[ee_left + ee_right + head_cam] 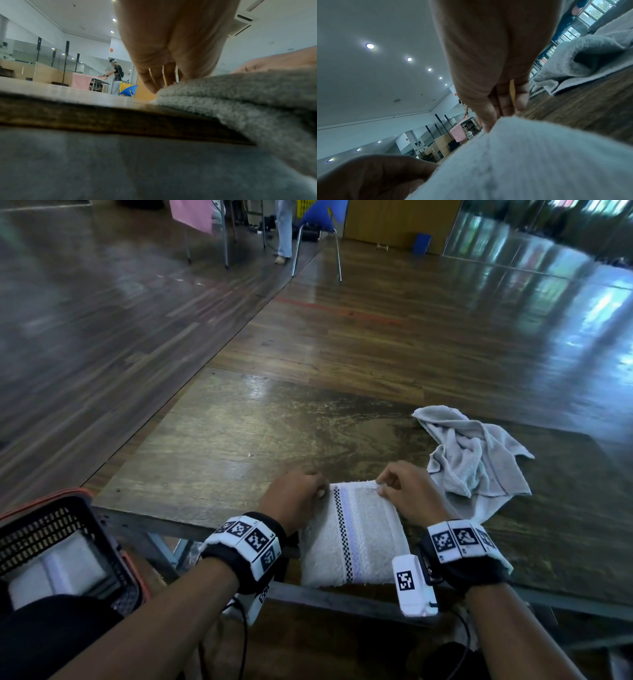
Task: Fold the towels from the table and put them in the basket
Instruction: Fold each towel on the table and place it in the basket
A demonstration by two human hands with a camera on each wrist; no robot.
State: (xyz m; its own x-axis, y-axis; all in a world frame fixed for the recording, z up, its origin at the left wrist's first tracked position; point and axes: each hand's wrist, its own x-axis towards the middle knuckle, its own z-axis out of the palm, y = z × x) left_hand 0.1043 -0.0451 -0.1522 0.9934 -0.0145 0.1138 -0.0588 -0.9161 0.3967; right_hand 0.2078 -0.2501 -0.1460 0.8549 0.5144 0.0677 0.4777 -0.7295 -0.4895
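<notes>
A white towel (356, 535) with a checked stripe lies folded at the table's near edge, its near end hanging over the rim. My left hand (301, 494) pinches its far left corner, and my right hand (400, 487) pinches the far right corner. In the left wrist view the folded layers of the white towel (240, 97) sit under my left hand's fingertips (152, 88). The right wrist view shows the white towel (530, 162) gripped by my right hand's fingers (489, 119). A crumpled grey towel (479, 453) lies to the right. The black basket (82, 515) at lower left holds a folded towel (58, 566).
The wooden table (260, 433) spreads beyond my hands. A blue chair (318, 224) and a person's legs (284, 227) stand on the floor far behind, next to a table draped with a pink cloth (193, 213).
</notes>
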